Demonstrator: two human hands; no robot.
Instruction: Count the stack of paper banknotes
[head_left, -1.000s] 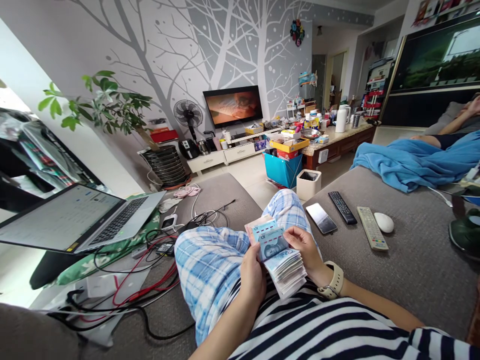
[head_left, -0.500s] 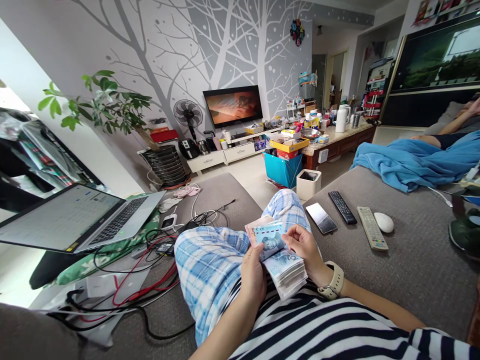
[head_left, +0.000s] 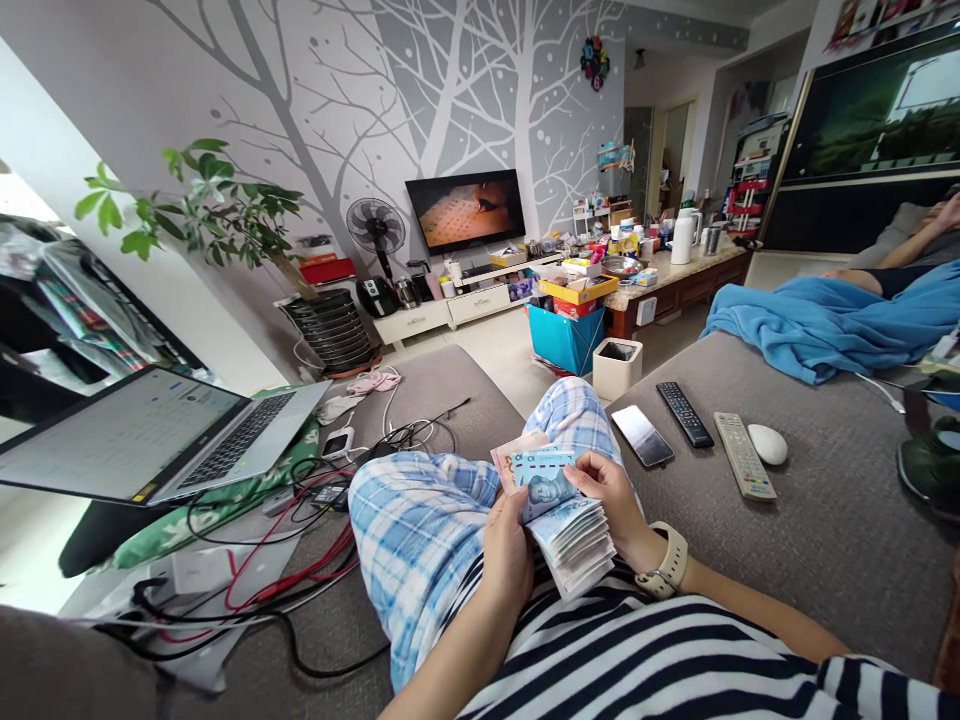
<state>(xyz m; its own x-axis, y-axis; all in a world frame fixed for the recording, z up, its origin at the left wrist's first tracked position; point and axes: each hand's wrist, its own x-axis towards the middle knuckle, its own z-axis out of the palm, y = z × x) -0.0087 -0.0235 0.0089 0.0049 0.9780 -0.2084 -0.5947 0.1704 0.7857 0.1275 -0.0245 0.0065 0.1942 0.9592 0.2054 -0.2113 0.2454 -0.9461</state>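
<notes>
A thick stack of folded banknotes (head_left: 576, 548) is over my lap, its edges fanned toward my striped shirt. My left hand (head_left: 508, 548) is closed around the left side of the stack, thumb on top. With thumb and fingertips my right hand (head_left: 616, 500) pinches the upper right corner of a blue banknote (head_left: 547, 488) that stands up from the bundle, its portrait side facing me. Behind that note, a few pinkish banknotes (head_left: 507, 456) stick out at the upper left. My left fingers are mostly hidden beneath the notes.
A phone (head_left: 643, 436), a black remote (head_left: 684, 415), a beige remote (head_left: 744, 456) and a white mouse (head_left: 767, 444) lie on the sofa to my right. At left are a laptop (head_left: 247, 440) and tangled cables (head_left: 315, 565). Another person sits at far right under a blue blanket (head_left: 817, 320).
The blue note between my hands has shifted slightly right and stands flatter toward me, showing more of its face. The stack's lower edges are more fanned out. Both hands stay nearly in place.
</notes>
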